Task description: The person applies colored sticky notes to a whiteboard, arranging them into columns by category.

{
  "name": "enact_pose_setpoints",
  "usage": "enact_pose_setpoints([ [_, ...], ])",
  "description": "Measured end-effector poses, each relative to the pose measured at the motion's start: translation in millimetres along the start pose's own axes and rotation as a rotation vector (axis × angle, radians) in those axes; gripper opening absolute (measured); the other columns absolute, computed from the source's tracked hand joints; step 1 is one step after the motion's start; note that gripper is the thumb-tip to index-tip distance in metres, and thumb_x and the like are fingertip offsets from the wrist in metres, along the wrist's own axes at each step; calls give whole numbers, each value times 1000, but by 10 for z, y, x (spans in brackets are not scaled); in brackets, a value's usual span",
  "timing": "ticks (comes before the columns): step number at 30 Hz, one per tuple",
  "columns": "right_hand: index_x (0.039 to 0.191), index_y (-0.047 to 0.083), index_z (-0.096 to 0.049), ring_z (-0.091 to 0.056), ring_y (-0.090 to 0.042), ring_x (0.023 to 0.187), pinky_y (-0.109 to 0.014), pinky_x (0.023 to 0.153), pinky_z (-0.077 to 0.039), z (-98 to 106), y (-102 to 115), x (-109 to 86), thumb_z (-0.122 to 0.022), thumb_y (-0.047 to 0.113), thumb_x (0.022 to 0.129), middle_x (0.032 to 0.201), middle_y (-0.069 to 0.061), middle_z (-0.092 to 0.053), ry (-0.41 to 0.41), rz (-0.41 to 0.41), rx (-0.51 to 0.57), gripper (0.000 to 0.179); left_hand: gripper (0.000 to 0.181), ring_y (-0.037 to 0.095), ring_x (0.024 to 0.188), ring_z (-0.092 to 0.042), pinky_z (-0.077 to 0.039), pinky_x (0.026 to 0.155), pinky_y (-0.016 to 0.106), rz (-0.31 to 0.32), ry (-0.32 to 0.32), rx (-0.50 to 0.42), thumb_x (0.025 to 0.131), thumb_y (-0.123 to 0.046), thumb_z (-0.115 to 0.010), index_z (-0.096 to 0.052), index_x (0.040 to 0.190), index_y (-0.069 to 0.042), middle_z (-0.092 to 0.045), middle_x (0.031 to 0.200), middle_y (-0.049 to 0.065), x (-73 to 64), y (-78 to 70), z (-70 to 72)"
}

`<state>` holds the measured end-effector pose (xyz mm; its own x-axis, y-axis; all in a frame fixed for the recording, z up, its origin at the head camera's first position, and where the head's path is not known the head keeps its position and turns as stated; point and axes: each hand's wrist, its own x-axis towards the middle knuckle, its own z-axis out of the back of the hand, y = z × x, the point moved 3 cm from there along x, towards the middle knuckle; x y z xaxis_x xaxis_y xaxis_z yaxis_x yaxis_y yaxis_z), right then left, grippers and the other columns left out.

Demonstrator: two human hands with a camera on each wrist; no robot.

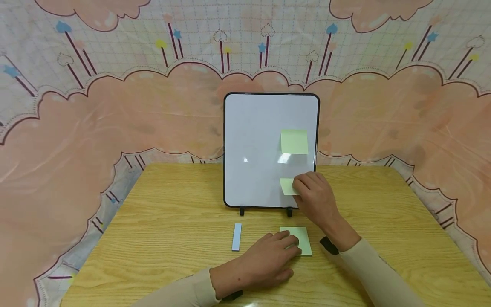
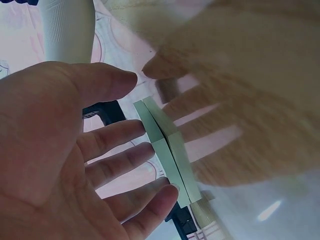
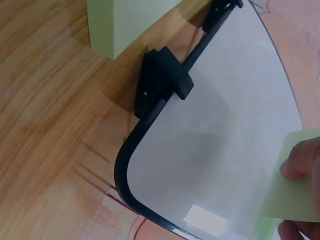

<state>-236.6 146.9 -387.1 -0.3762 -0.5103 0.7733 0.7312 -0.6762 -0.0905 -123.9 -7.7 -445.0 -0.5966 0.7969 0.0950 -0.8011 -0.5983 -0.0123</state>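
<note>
A light green sticky note (image 1: 288,186) is held by my right hand (image 1: 317,197) in front of the lower right of a white board (image 1: 253,140). In the right wrist view, the thumb lies over the note (image 3: 290,200) and other fingertips show at its lower edge. Whether the note touches the board is unclear. Higher on the board a second green note (image 1: 294,141) is stuck. My left hand (image 1: 264,262) rests at a pad of sticky notes (image 1: 304,239) on the table; in the left wrist view its loosely extended fingertips touch the pad's (image 2: 160,145) edge.
The black-framed board stands upright on small black feet (image 1: 289,211) toward the back of the wooden table (image 1: 172,204). A narrow pale blue strip (image 1: 236,237) lies left of the pad. Behind hangs a patterned cloth (image 1: 172,111).
</note>
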Motion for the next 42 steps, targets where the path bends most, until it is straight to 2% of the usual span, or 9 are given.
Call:
enact_pose_setpoints([
  [10, 88, 2, -66, -69, -32, 91, -46, 87, -56, -18, -3, 67, -85, -7, 79, 98, -12, -73, 3, -17, -44, 23, 40, 23, 142, -53, -53, 103, 35, -1, 8, -6, 101, -39, -70, -66, 138, -23, -58, 146, -6, 7, 17, 2],
  [22, 81, 2, -63, -67, -34, 87, -46, 83, -55, -72, -68, 113, -81, -11, 79, 94, -13, -72, -44, -20, -68, 22, 40, 22, 142, -52, -53, 103, 36, -9, 7, -20, 102, -39, -70, -65, 138, -23, -58, 145, -6, 7, 39, 24],
  [32, 81, 2, -62, -67, -35, 91, -47, 86, -54, -124, -100, 157, -80, -10, 82, 96, -13, -72, -69, -31, -81, 22, 40, 22, 141, -52, -54, 102, 36, -14, 6, -26, 102, -39, -70, -65, 138, -23, -58, 145, -5, 9, 58, 37],
  [42, 82, 2, -62, -66, -36, 92, -48, 89, -55, -182, -145, 182, -82, -9, 83, 96, -14, -71, -56, -58, -100, 22, 41, 22, 140, -53, -54, 102, 36, -19, 4, -30, 100, -39, -72, -66, 137, -22, -59, 144, -5, 12, 74, 48],
])
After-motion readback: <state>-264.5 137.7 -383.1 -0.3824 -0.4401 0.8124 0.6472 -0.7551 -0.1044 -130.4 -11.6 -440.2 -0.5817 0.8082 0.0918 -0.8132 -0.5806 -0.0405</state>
